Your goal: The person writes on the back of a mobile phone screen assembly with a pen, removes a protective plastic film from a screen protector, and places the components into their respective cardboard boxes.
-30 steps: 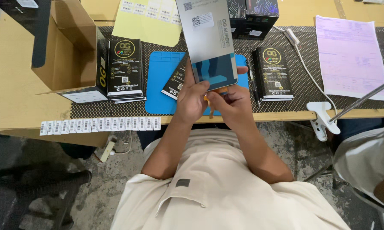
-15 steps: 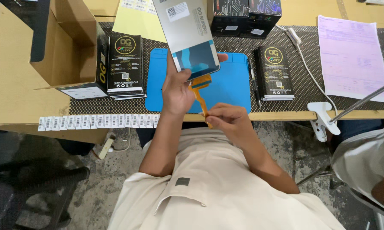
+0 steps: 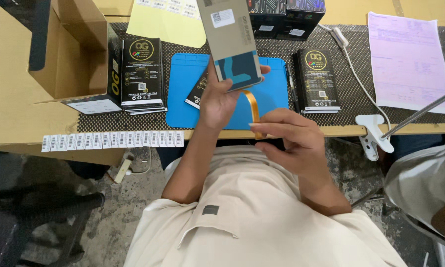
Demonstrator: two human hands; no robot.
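Since the earlier frame, our right hand (image 3: 291,143) has drawn the orange flex ribbon (image 3: 252,106) further out, fingertips pinched on its lower end. Our left hand (image 3: 222,99) clamps the grey display panel (image 3: 232,42) above the blue mat (image 3: 192,94). One panel, one ribbon.

Flat panel (image 3: 231,42): gripped at its near end by the left hand (image 3: 221,101), thumb side on its left edge, fingertips (image 3: 263,69) wrapped round its right edge.
Ribbon strip (image 3: 252,106): hangs from the panel's near end, just right of the left palm; its low end pinched in the right hand (image 3: 291,143) fingertips (image 3: 260,129).
Work mat (image 3: 192,94): on the table, beneath both hands.
Flat box (image 3: 199,88): on the mat, just left of the left fingers.
Box stack (image 3: 142,74): left of the mat.
Open carton (image 3: 76,54): further left.
Single box (image 3: 318,79): right of the mat, beyond the right fingertips.
Paper sheet (image 3: 405,62): far right.
Label strip (image 3: 111,141): on the table's near edge, left of the left wrist.
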